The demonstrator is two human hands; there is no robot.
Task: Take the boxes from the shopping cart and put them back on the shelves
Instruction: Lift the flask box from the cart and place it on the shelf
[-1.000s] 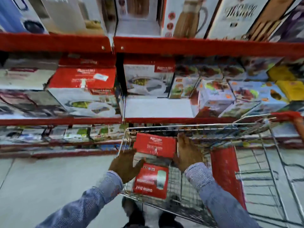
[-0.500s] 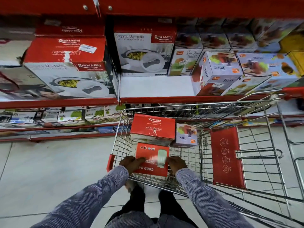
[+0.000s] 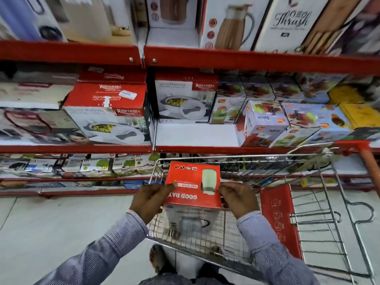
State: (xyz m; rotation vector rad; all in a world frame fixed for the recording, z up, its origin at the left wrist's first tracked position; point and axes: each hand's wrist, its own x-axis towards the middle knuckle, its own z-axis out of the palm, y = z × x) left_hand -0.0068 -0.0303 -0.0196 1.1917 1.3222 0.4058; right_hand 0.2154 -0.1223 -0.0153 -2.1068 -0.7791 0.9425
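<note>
Your left hand (image 3: 151, 199) and right hand (image 3: 236, 199) were clamped on the side edges of the red "GOOD DAY" box (image 3: 192, 185), held above the shopping cart (image 3: 329, 182) near its front rim. Keep it level, lift clear of the wire rim, and aim for the bare middle shelf (image 3: 195, 135) beside the juicer boxes (image 3: 263, 124).

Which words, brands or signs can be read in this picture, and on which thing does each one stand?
"GOOD DAY": red box held over the cart by left hand and right hand, printed upside down; its smaller line is blurred.
"RISHABH" and "Sigma Marbella": casserole box.
"Juicer": juicer box.
"Thrush": tall white box.
Round signs on the cart flap: too small.
</note>
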